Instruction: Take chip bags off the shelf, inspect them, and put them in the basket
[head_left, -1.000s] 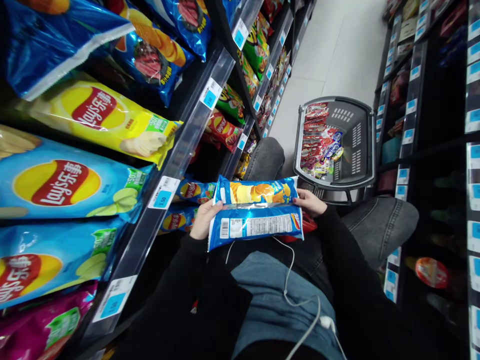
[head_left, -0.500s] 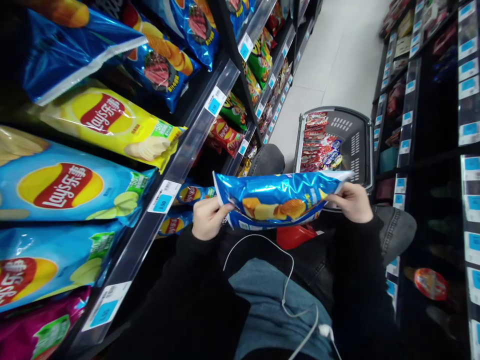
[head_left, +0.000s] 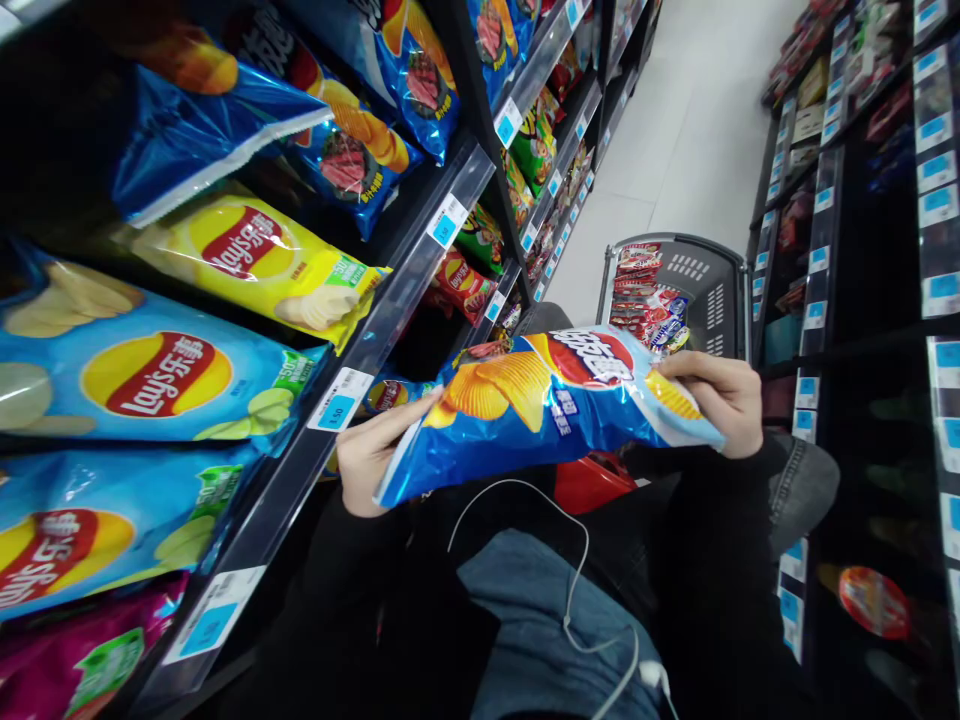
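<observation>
A blue bag of potato chips (head_left: 517, 410) stretches across in front of me, its printed face with ridged chips turned up. My left hand (head_left: 371, 455) is closed on its left end, the fingers partly behind the bag. At the other end my right hand (head_left: 724, 395) grips the bag near its pale edge, thumb on top. The bag hangs above my lap and hides part of a grey shopping basket (head_left: 712, 270). Several red and blue snack packs (head_left: 645, 295) lie along the basket's left side.
Shelves at left carry a yellow chip bag (head_left: 262, 260), a light blue chip bag (head_left: 157, 375) and other bags behind a price rail (head_left: 352, 395). A dark shelf unit (head_left: 847, 330) stands close at right. Between them runs the pale floor (head_left: 675, 130). A white earphone cable (head_left: 574, 560) hangs over my front.
The chip bag has been turned so its front print faces up, and its left end has dropped lower. My left hand has moved left and slightly down; both hands still hold the bag.
</observation>
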